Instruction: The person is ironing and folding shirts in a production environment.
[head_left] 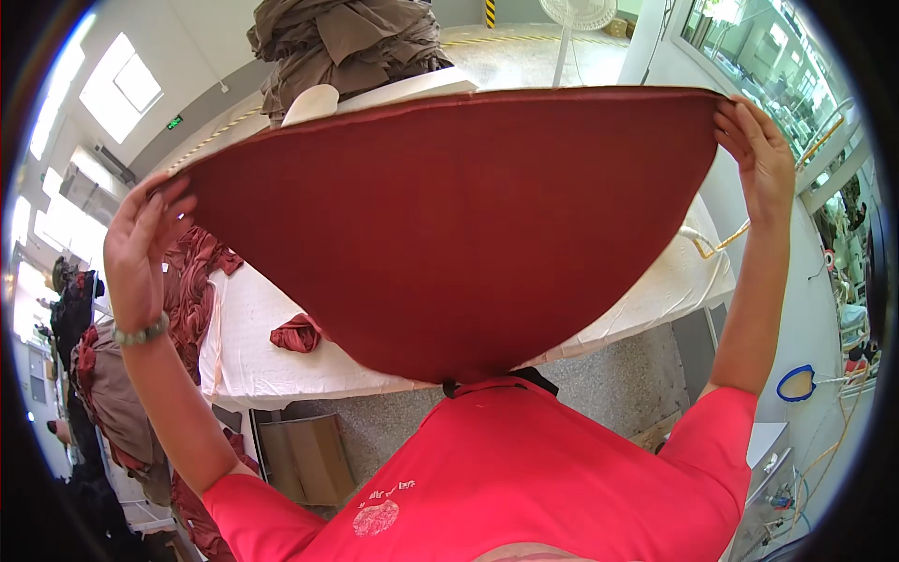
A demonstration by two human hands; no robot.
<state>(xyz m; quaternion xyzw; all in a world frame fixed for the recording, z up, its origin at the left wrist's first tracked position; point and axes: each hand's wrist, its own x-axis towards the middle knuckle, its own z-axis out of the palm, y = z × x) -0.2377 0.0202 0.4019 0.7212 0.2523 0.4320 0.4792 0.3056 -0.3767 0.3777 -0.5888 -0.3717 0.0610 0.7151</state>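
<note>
A wide piece of dark red fabric (459, 225) is stretched taut between my raised hands. Its far edge runs nearly straight from one hand to the other, and the rest narrows toward my chest. My left hand (145, 234), with a beaded bracelet at the wrist, pinches the fabric's left corner. At the opposite corner my right hand (758, 155) grips the cloth between thumb and fingers. Below the fabric is a white-covered table (272, 370), partly hidden by it. On the table's left part lies a small crumpled dark red cloth (296, 334).
Heaped red garments (192, 281) lie at the table's left end. A tall stack of brown fabric (346, 47) stands beyond the far edge. A cardboard box (304, 459) sits on the floor under the table. At right are a windowed wall (768, 56) and a white fan (578, 11).
</note>
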